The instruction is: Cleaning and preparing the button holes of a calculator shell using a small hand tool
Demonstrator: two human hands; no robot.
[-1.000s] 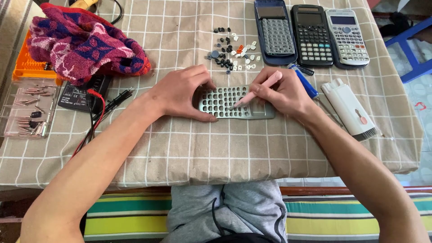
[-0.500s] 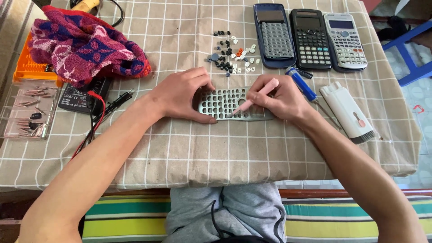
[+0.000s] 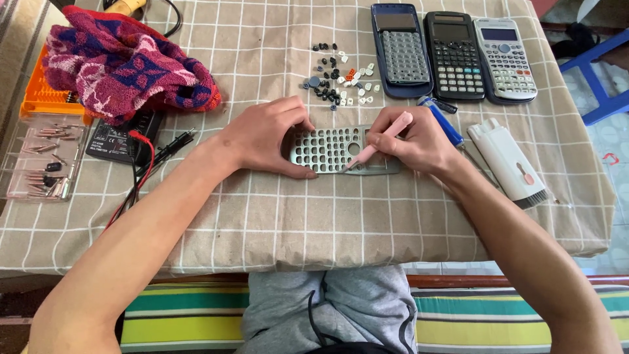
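Observation:
A grey calculator faceplate full of button holes lies flat on the checked tablecloth. My left hand rests over its left end, thumb along the near edge, fingers curled on the far edge. My right hand grips a thin pink stick tool like a pen, its tip touching the faceplate's near right part. A heap of small loose calculator keys, black, white and one orange, lies just beyond the faceplate.
Three calculators lie side by side at the far right. A blue pen-like tool and a white cleaning brush kit lie right of my hand. A red patterned towel, a black multimeter with leads, and a clear bit case are at left.
My right hand has shifted slightly, working the pink tool's tip along the faceplate. My left hand keeps holding the faceplate in the same place.

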